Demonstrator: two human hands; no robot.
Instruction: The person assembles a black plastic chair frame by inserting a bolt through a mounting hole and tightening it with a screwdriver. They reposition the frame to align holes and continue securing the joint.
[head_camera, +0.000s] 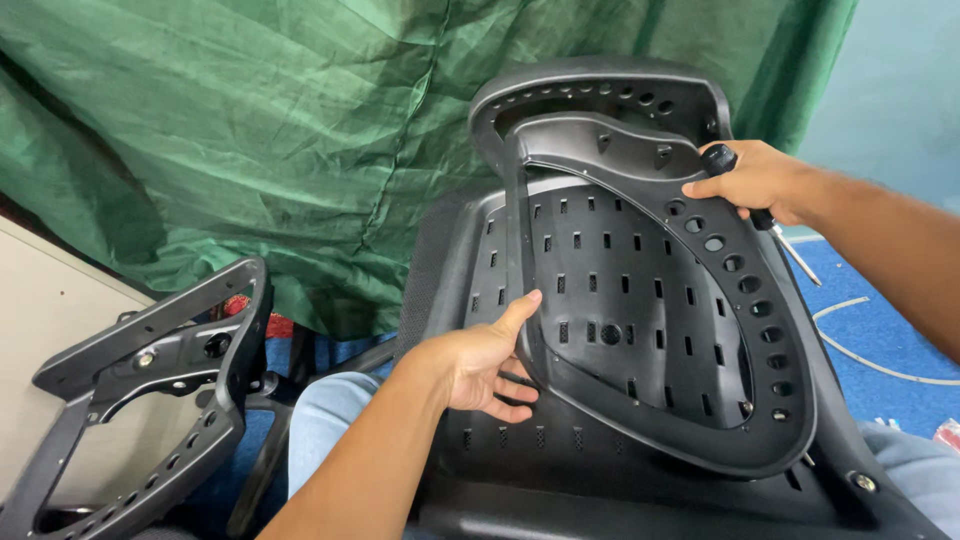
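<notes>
Green cloth backdrop (250, 130), blue floor (880, 330), pale teal wall (900, 80)

- No labels, signs or screens showed anywhere in the view.
- At the far right edge, low down, a small red-and-white scrap (948, 433) lay on the blue floor; whether it was a package could not be told.

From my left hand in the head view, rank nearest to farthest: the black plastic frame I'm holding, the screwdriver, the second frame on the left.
1. Black plastic perforated frame, gripped by the left hand.
2. Second black frame, far left.
3. Black-handled screwdriver, upper right.
</notes>
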